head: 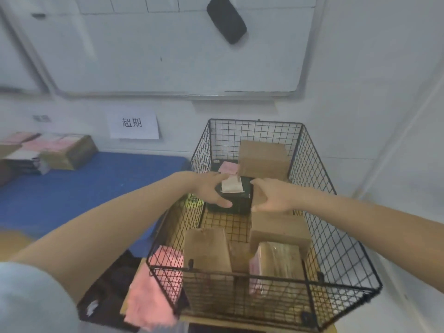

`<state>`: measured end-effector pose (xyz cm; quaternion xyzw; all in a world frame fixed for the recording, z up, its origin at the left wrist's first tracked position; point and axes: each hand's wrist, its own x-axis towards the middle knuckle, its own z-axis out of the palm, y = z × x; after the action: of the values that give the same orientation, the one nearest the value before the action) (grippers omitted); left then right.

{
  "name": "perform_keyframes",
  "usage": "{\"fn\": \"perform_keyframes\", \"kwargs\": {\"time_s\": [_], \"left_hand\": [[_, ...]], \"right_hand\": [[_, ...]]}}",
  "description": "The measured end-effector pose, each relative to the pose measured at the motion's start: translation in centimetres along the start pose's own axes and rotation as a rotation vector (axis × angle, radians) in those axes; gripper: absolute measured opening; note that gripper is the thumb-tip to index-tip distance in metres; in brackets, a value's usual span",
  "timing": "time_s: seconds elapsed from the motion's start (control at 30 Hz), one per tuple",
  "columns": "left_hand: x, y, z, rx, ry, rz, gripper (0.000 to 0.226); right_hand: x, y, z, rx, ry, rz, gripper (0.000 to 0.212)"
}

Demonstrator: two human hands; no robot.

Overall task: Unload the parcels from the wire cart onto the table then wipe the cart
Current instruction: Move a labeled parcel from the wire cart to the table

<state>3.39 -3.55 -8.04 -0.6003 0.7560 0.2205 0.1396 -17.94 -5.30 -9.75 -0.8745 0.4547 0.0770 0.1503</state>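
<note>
Closest to me, at the lower left, a pale sleeve (31, 296) fills the corner, and just past it a pink cloth (153, 289) hangs over the near-left corner of the black wire cart (336, 236). Through the near mesh I see an upright brown carton (206, 251) and, beside it on the right, a taped parcel (278, 263) with a pink label. Another brown box (278, 228) sits just behind that one.

At the middle of the cart both hands hold a black parcel (236, 200) with a white label on top. My left hand (211, 191) is curled round its left side and my right hand (271, 195) round its right side, thumbs towards me. I cannot tell whether the parcel rests on the cart floor or hangs clear of it; its underside is hidden. Behind it lies a flat dark parcel (228, 167) with a pink slip, and a large brown carton (264, 157) stands against the far mesh.

Left of the cart is a blue-topped table (84, 188), with a blurred pile of labelled parcels (69, 152) at its far left, cut off by the frame edge. On the pale wall behind hangs a paper sign (133, 124), and above it a whiteboard (168, 56) carrying a black eraser (227, 19).
</note>
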Motion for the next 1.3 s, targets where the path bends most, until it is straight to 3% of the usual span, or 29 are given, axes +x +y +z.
{"fn": "perform_keyframes", "kwargs": {"time_s": [0.23,0.4,0.57,0.8,0.97,1.17,1.3], "left_hand": [[-2.0,0.3,4.1,0.254,-0.169,-0.074,0.108],[-1.6,0.7,5.8,0.213,-0.294,-0.128,0.118],[-1.6,0.9,6.8,0.26,-0.41,-0.153,0.1],[-1.1,0.7,7.0,0.182,-0.419,-0.11,0.093],[-1.0,0.7,7.2,0.123,-0.337,-0.098,0.102],[-1.0,1.8,5.9,0.021,-0.107,-0.128,0.126],[-1.2,2.2,3.2,-0.081,0.053,-0.167,0.107]], "right_hand": [[1.5,-3.7,4.6,-0.007,-0.243,-0.114,0.092],[2.0,-4.6,6.4,0.058,-0.33,-0.102,0.101],[2.0,-5.5,7.6,0.12,-0.416,-0.077,0.1],[2.4,-6.1,7.5,0.328,-0.466,-0.065,0.092],[2.1,-6.1,7.1,0.344,-0.336,-0.116,0.088],[1.6,-4.3,5.1,0.367,-0.166,-0.018,0.073],[0.9,-3.7,3.0,0.417,0.004,-0.004,0.068]]}}
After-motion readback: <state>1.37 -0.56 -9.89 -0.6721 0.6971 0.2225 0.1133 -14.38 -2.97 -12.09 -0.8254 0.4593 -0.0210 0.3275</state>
